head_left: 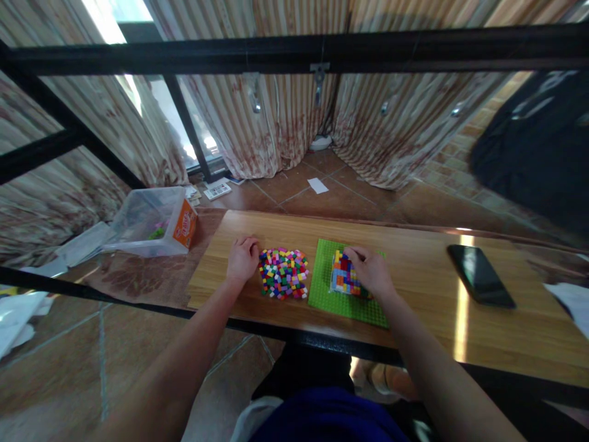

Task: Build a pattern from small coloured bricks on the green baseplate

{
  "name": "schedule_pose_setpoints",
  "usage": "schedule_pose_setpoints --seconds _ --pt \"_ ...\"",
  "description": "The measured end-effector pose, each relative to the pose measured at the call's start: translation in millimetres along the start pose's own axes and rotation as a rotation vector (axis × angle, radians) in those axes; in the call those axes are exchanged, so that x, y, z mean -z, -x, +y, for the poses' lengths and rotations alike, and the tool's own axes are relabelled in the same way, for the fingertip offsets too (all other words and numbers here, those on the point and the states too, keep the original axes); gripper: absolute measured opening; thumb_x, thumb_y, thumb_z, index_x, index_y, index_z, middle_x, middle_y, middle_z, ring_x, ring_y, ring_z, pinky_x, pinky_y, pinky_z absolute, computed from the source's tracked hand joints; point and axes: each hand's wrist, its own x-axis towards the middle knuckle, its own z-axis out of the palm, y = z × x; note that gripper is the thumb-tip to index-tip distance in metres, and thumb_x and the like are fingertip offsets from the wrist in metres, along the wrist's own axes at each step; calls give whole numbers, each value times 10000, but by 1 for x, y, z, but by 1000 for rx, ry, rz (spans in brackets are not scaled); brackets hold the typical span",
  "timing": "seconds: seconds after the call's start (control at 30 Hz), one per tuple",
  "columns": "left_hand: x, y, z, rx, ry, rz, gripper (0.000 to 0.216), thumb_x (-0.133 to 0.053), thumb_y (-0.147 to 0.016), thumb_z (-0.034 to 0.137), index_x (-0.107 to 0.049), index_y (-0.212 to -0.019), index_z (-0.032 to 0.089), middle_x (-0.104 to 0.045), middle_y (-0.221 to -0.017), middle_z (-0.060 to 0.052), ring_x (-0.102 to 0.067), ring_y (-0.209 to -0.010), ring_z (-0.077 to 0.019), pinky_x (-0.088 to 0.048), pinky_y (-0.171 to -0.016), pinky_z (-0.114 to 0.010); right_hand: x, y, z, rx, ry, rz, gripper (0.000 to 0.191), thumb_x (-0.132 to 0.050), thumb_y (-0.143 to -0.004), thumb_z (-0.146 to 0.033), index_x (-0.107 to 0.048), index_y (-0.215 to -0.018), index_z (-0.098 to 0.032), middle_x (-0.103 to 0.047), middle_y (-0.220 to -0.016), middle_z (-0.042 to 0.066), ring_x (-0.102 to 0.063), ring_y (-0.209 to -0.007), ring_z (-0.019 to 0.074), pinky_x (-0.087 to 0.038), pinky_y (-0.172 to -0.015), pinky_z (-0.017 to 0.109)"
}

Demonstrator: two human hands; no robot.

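A bright green studded baseplate (322, 299) lies on the wooden table. On it stands a block of multicoloured toy bricks (343, 275), several colours fitted together. My right hand (372, 270) is over the right part of this block, fingers pinched at its upper edge and covering some of it; anything between the fingertips is too small to make out. To the left of the baseplate is a loose pile of small coloured bricks (284, 274). My left hand (242, 259) rests on the table at the pile's left edge, fingers curled together, their contents hidden.
A black phone (481, 276) lies on the table (414, 258) to the right. Beyond the table's left end stands a clear plastic box (147, 212) with an orange label. A dark metal bar (294, 52) crosses ahead, before striped curtains (285, 123).
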Motion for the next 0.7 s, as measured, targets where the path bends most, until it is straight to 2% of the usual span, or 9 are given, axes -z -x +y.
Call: schedule_pose_setpoints --seconds 0.1,0.2,0.3,0.4,0.53,0.7 --pt "0 0 0 -8 -2 8 245 -470 -882 175 -695 -978 172 -686 -1069 -110 -619 -1053 -262 -497 -1004 -415 10 5 1 57 4 118 477 -415 -941 -520 -725 -1061 -177 -738 -1097 138 -661 -1028 264 -482 -941 413" --pt "0 -1 0 -12 -4 4 243 -470 -881 174 -696 -971 170 -689 -1060 -111 -620 -1043 -264 -501 -995 -416 16 24 -1 136 128 187 575 -480 -897 -609 -653 -1210 -159 -685 -1192 177 -600 -1126 312 -441 -1003 498" --pt "0 -1 0 -1 -8 2 243 -473 -880 179 -696 -977 175 -688 -1074 -108 -618 -1054 -265 -497 -1000 -418 9 52 -6 113 271 174 797 -573 -815 -688 -510 -1387 -137 -582 -1340 220 -504 -1251 369 -396 -1034 566" --pt "0 -1 0 3 -9 3 245 -475 -877 178 -695 -983 174 -687 -1076 -110 -618 -1053 -266 -501 -995 -416 -4 75 -9 58 321 186 956 -599 -778 -726 -364 -1488 -129 -466 -1454 247 -424 -1333 403 -365 -1054 602" --pt "0 0 0 -6 -13 10 239 -479 -876 172 -695 -978 175 -690 -1064 -106 -620 -1040 -264 -503 -988 -411 -10 83 -2 64 275 175 975 -566 -816 -715 -260 -1530 -128 -431 -1481 252 -415 -1357 393 -376 -1064 592" --pt "1 0 0 -17 -1 15 239 -477 -870 150 -694 -970 165 -690 -1057 -112 -616 -1044 -262 -498 -992 -412 7 77 16 161 228 100 896 -560 -848 -686 -300 -1520 -155 -450 -1481 229 -428 -1365 365 -396 -1077 571"
